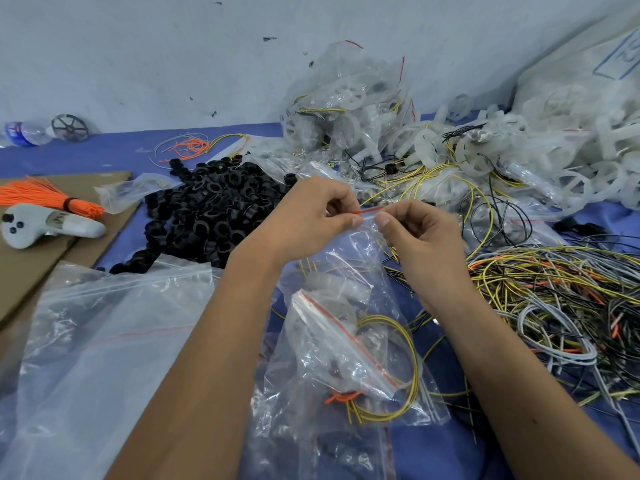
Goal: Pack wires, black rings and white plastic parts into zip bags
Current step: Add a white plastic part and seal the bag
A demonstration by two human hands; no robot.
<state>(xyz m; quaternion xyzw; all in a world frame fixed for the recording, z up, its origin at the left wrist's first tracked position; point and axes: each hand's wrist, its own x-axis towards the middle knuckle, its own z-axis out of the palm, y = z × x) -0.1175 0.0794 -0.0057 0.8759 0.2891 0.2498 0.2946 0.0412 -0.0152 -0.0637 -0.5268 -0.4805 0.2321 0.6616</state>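
Note:
My left hand (311, 213) and my right hand (420, 233) pinch the red zip strip at the top of a clear zip bag (356, 258) held above the blue table. Inside it I see a white plastic part and yellow wire. Below it lies a sealed zip bag (349, 362) with coiled yellow wire, an orange tie and white parts. A heap of black rings (211, 209) sits left of my hands. Tangled wires (561, 299) spread to the right. White plastic parts (540, 154) pile up at the back right.
Large empty clear bags (86, 341) lie at the lower left over brown cardboard (38, 251). An orange tie bundle (45, 199) and a grey controller (45, 225) rest on the cardboard. Packed bags (346, 105) lean against the wall. A water bottle (26, 133) lies far left.

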